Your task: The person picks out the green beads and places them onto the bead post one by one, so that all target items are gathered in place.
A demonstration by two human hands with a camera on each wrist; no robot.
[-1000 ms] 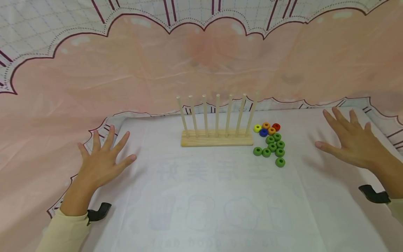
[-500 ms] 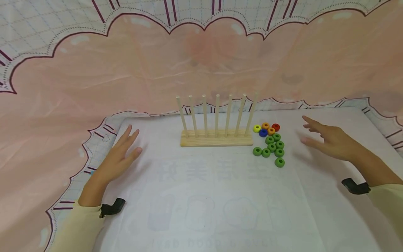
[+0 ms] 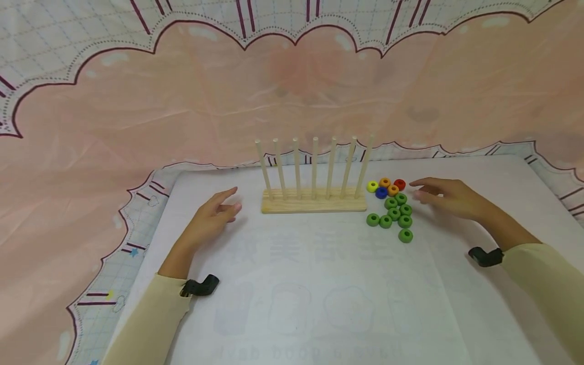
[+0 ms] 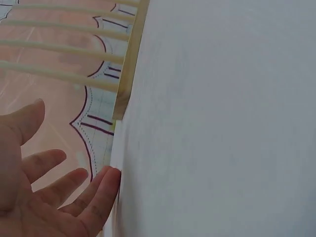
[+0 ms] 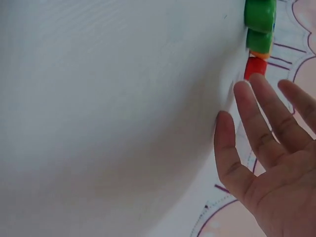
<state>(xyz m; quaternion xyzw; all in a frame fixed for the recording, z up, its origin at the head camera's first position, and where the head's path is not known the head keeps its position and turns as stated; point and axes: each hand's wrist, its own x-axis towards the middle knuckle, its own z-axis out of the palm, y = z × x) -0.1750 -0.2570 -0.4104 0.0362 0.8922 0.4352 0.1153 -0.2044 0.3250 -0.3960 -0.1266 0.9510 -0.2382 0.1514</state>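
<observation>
A wooden base with several upright pegs, a peg rack (image 3: pixel 314 204), stands at the back middle of the table, its pegs bare. Right of it lies a group of ring-shaped beads: several green beads (image 3: pixel 394 214), a yellow bead (image 3: pixel 372 186), a blue bead (image 3: pixel 381 192), two orange ones and a red bead (image 3: pixel 399 184). My left hand (image 3: pixel 211 218) hovers left of the rack, fingers relaxed, holding nothing. Close to the red bead, on its right, is my right hand (image 3: pixel 449 197), with fingers loosely bent and nothing held; the right wrist view shows the red bead (image 5: pixel 256 68) just past its fingertips.
A white sheet (image 3: pixel 292 314) with faint printing covers the table. Behind and to the left hangs a peach patterned cloth (image 3: pixel 205 106). Each wrist carries a black camera mount, such as the left mount (image 3: pixel 201 286).
Both hands have moved inward from the sides, the left toward the rack and the right toward the beads. Their spread fingers have relaxed. Rack and beads have stayed in place.
</observation>
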